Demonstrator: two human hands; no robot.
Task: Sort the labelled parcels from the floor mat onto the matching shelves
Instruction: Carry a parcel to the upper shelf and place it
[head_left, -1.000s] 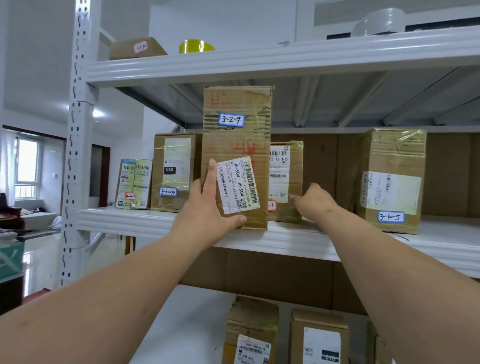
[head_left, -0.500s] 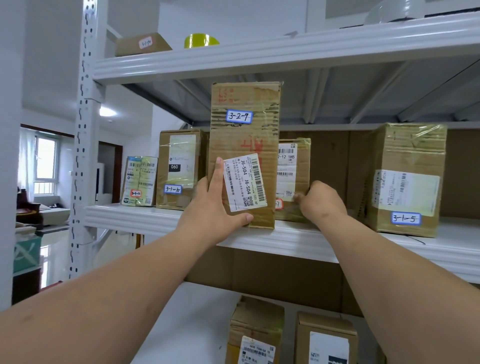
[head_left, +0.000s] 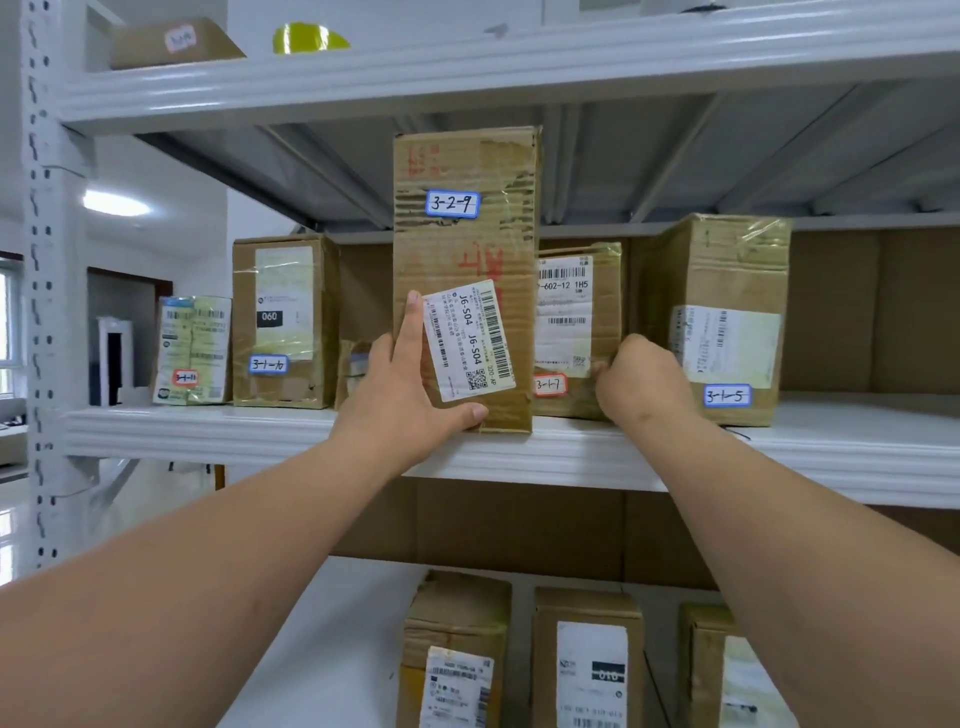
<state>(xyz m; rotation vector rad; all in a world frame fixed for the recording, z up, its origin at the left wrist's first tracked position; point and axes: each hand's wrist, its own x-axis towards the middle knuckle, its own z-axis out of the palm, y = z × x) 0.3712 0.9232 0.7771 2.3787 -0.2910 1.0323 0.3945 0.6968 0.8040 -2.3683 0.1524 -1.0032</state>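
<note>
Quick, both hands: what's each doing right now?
Left hand: gripping the tall 3-2-9 parcel.
Right hand: fingers curled on the 3-1-7 parcel.

Bare shelf (head_left: 857, 447) right of parcel 3-1-5 (head_left: 727, 291); parcels crowd leftward.

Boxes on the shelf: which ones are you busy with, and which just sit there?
Busy with:
tall box 3-2-9, held by left hand
box 3-1-7, gripped by right hand

Just sitting:
box 3-1-5
box 3-1-10
yellow packet
</note>
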